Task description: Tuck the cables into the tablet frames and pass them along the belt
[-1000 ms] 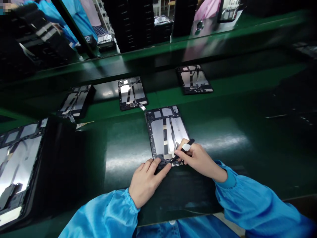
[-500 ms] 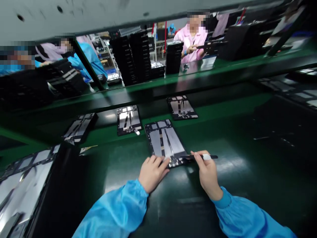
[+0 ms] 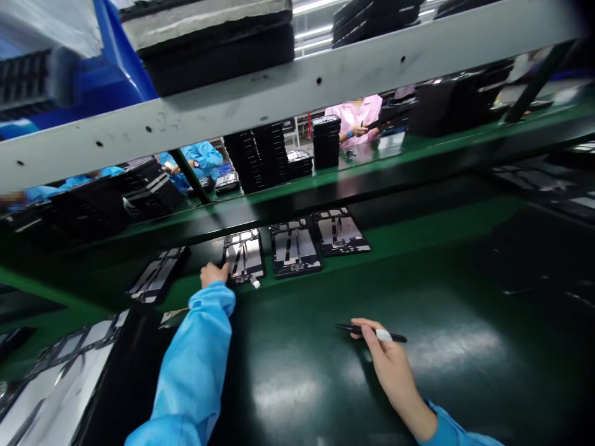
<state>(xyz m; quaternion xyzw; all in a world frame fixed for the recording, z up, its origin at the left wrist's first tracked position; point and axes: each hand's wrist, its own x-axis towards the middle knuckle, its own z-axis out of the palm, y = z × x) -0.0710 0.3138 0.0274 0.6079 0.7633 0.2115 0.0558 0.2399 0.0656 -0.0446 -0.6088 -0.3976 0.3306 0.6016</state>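
My left hand [image 3: 214, 273] reaches far forward and touches the left edge of an opened tablet chassis [image 3: 243, 255] on the dark belt. Its fingers are mostly hidden behind the hand and sleeve. Another chassis [image 3: 295, 246] lies just right of that one, and a third [image 3: 341, 231] further right. My right hand [image 3: 385, 350] rests low over the green mat, pinching black tweezers [image 3: 369, 332] with a white band, tips pointing left.
A fourth chassis [image 3: 158, 274] lies left on the belt. A tray with silver panels [image 3: 51, 378] fills the lower left. A grey shelf beam [image 3: 297, 87] crosses overhead. Stacks of black trays [image 3: 260, 155] and other workers in blue and pink sit beyond.
The chassis that lay under my hands now sits on the belt between two others. My left hand has stretched forward to the neighbouring chassis. The view tilted up; my right hand stayed with the tweezers.
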